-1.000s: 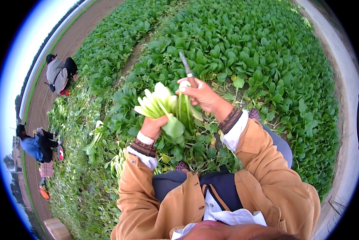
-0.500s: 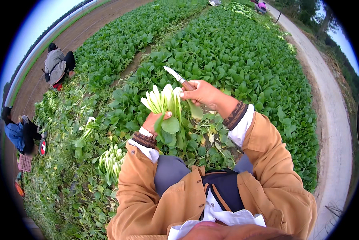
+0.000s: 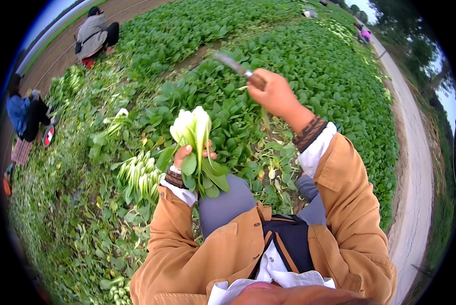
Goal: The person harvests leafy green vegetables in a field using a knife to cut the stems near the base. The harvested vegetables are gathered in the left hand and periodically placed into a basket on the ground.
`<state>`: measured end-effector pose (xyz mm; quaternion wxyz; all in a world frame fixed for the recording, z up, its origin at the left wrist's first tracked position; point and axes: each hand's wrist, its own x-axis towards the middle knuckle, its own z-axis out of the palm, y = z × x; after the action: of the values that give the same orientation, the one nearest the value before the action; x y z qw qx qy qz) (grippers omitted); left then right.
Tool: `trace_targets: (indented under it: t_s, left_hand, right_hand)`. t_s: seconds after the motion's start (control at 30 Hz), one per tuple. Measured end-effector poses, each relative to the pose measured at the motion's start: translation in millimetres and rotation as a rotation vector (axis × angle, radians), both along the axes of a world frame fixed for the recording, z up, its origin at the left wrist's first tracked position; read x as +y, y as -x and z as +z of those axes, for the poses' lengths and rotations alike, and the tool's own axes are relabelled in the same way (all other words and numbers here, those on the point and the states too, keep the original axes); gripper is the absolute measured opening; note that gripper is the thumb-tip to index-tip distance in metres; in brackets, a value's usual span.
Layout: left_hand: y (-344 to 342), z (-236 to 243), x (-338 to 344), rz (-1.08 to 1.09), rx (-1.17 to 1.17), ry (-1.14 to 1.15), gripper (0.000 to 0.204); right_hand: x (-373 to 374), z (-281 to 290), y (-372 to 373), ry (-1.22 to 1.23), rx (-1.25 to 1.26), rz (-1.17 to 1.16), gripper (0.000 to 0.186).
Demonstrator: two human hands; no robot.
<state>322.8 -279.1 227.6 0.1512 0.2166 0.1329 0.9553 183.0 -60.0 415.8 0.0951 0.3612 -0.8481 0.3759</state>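
My left hand (image 3: 183,155) is closed around a bunch of bok choy (image 3: 193,128). The white stalk ends point up, and the green leaves hang down over my fingers and in front of my left knee. Up and to the right, apart from the bunch, my right hand (image 3: 277,94) grips a knife (image 3: 233,63) by its brown handle. Its blade is blurred and points to the upper left. A blurred pale green leaf (image 3: 265,118) shows just below my right hand; I cannot tell whether it is held.
Cut bok choy (image 3: 141,170) lies heaped left of my left hand, with another small bunch (image 3: 117,123) farther out. Standing leafy rows (image 3: 309,76) fill the ground ahead. Two people crouch at the far left, near a pink crate (image 3: 21,151). A pale path (image 3: 416,152) runs along the right.
My right hand and the knife have moved up and right, away from the bunch. The bunch in my left hand has shifted slightly left. The whole view has turned a little.
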Motion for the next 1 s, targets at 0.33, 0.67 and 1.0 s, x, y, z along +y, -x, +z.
trace_targets:
  t_s: [0.33, 0.67, 1.0]
  left_hand:
    - [-147.3, -62.1, -221.6, 1.163, -0.772, 0.910, 0.033]
    - [-132.0, -210.8, -208.2, 0.399, -1.033, 2.580, 0.122]
    - [-41.8, -104.2, -220.2, -0.857, -0.725, 2.761, 0.111]
  right_hand:
    - [136.0, -186.2, -9.7, -0.201, -0.638, -0.293, 0.016]
    - [195.4, -320.3, -22.2, -0.391, -0.491, -0.417, 0.013]
    - [232.4, -384.4, -0.9, -0.391, -0.607, -0.478, 0.028]
